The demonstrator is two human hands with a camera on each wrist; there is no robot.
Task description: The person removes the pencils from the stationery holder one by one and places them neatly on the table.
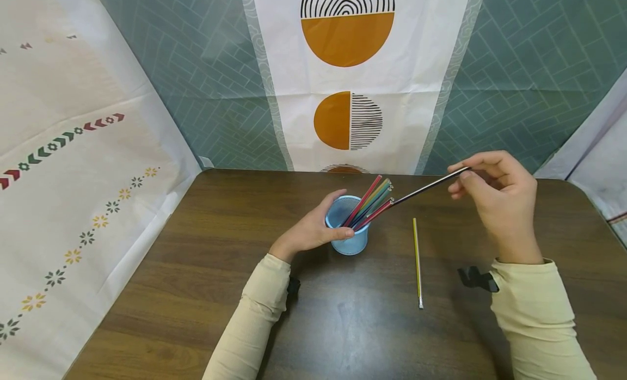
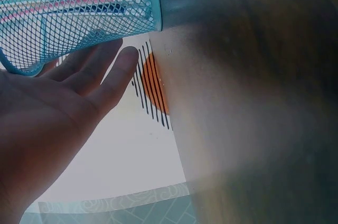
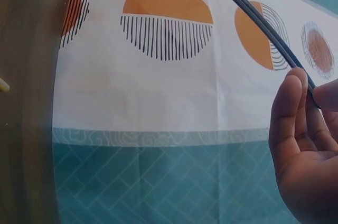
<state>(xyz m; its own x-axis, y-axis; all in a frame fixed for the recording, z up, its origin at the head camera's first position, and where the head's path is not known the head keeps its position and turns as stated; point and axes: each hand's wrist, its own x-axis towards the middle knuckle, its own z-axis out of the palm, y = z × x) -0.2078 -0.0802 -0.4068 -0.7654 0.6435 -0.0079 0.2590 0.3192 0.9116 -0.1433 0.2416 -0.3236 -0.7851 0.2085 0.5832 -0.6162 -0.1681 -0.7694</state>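
A light blue mesh pencil cup [image 1: 350,246] stands on the table, holding several coloured pencils [image 1: 374,197] that lean to the right. My left hand [image 1: 308,231] holds the cup, its thumb across the near side below the rim and its fingers on the far side. In the left wrist view the cup's mesh wall [image 2: 100,26] lies against the palm. My right hand [image 1: 506,200] pinches one end of a dark pencil [image 1: 431,186] between thumb and fingertips. That pencil slants down to the left, its lower end close to the pencils at the cup's mouth; whether they touch, I cannot tell.
A yellow pencil [image 1: 417,263] lies by itself on the brown wooden table [image 1: 196,276], between the cup and my right forearm. Behind the table's far edge hangs a patterned cloth [image 1: 421,59], and a white cloth [image 1: 49,216] borders the left side.
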